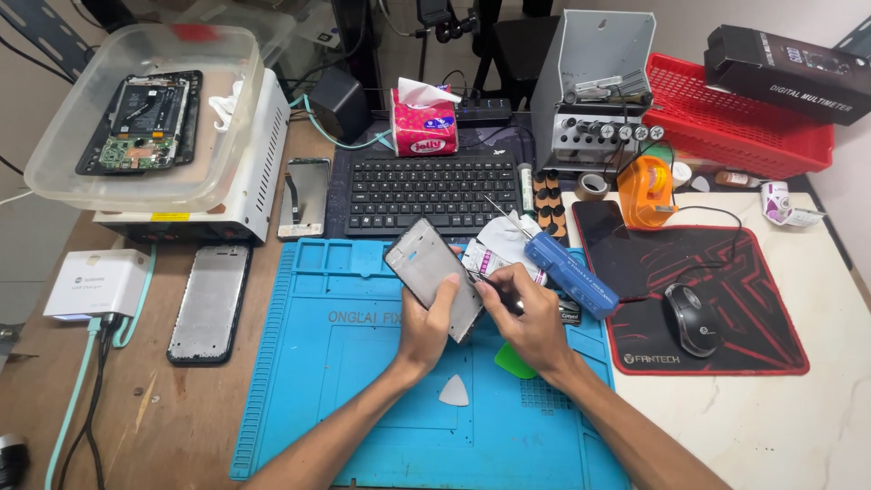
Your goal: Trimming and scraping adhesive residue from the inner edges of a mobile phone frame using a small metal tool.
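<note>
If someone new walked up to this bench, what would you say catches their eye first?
Most likely the two hands at the centre over the bright blue repair mat: the left hand tilts up a grey phone frame, while the right hand works a thin dark tool against its edge. Next, the red-and-black mouse pad with its mouse on the right, and the opened phone under a clear tray at the upper left.

A grey phone frame (434, 277) was held over a bright blue work mat (308, 363), beside a blue-handled screwdriver (570, 270). A black mouse pad (726, 299) was patterned and edged in red, and a black mouse (689, 319) was seen on it. A red basket (735, 118), an orange tape dispenser (646, 191) and a black keyboard (431, 192) were seen behind.
</note>
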